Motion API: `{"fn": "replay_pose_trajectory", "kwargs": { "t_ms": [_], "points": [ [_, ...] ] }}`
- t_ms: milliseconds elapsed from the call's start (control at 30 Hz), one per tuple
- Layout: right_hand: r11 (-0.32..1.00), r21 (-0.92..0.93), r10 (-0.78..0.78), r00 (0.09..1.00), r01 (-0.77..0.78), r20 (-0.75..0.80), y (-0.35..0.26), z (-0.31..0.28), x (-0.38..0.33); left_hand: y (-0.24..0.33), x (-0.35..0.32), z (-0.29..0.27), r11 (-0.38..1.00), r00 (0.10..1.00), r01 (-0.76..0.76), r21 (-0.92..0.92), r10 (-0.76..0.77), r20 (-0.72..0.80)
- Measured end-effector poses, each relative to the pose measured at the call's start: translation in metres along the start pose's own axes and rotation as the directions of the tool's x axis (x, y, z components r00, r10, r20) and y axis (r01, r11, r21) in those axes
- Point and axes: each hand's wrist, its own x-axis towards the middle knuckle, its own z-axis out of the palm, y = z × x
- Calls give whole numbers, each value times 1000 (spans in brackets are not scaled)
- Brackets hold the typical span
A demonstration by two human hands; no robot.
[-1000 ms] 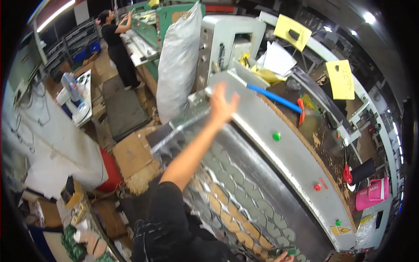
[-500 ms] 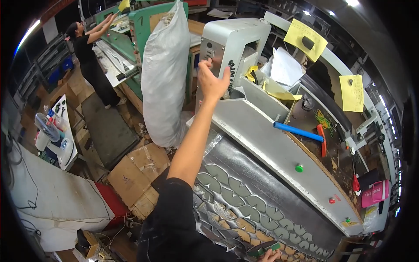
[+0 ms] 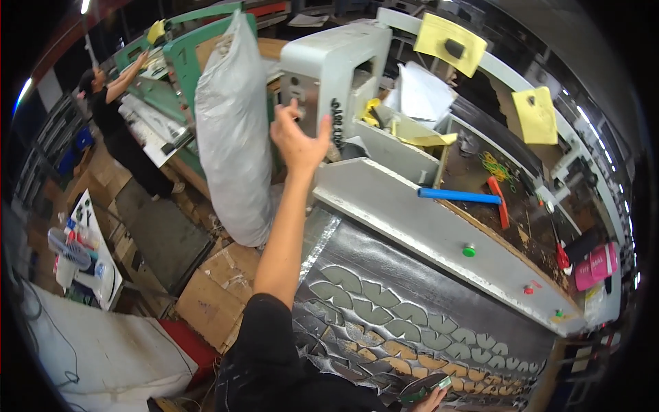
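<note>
My left hand (image 3: pixel 300 143) is raised in front of the grey machine housing (image 3: pixel 329 51), thumb and fingers apart and holding nothing. Its fingertips are close to the small control panel (image 3: pixel 296 96) on the housing's side; whether they touch it I cannot tell. Low in the picture, my right hand (image 3: pixel 432 399) grips a green and dark, flat curved object (image 3: pixel 417 391) whose kind I cannot make out. Beneath that hand lies a dark shiny sheet (image 3: pixel 384 250) with rows of curved, horseshoe-like cut shapes (image 3: pixel 419 334), some grey-green, some tan.
Along the grey beam (image 3: pixel 384 196) sits a green button (image 3: pixel 469 250). A blue-handled hammer-like tool (image 3: pixel 458 196) and red scissors (image 3: pixel 561 255) lie behind it. A tall white sack (image 3: pixel 233 137) stands left of the housing. Another person (image 3: pixel 117 123) works at a green machine, far left.
The view has swung slightly, so most things sit further left. My left hand has come away a little from the panel, fingers still spread. My right hand still holds the green and dark object.
</note>
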Motion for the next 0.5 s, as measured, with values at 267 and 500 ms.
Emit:
{"fn": "replay_pose_trajectory", "kwargs": {
  "t_ms": [267, 500],
  "points": [
    [666, 688, 239, 956, -289, 170, -14, 41, 7, 244, -224, 38, 769, 703, -159, -620, 529, 476],
    [570, 813, 324, 942, -118, -90, -4, -36, -37, 275, -287, 110, 911, 670, -301, -281, 412, 618]
  ]
}}
